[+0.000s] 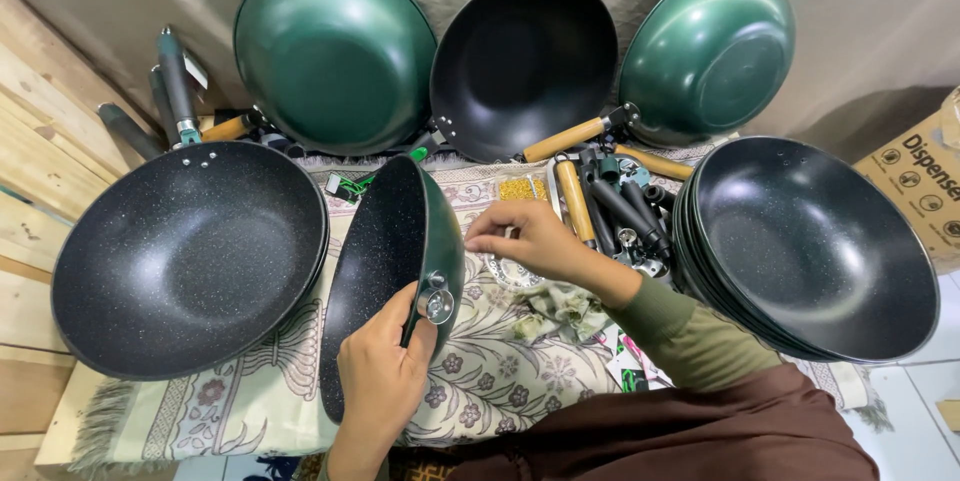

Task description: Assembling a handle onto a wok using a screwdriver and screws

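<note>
Green-backed wok (395, 271) stands on edge, long axis twelve to six; left hand (385, 381) clamps its rim at six, right hand (530, 241) pinches something small at three.

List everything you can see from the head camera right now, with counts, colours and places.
held wok: one, green outside, speckled black inside, on edge, centre
finished woks: three, two green, one black, leaning on the back wall
speckled wok: black, left, on a stack
stacked woks: black, count unclear, right
handles: several, wooden and black, piled at centre right
cloth: one, patterned beige, under everything
cardboard box: one, brown, far right
left hand: on the held wok's bracket
right hand: at its rim
</note>
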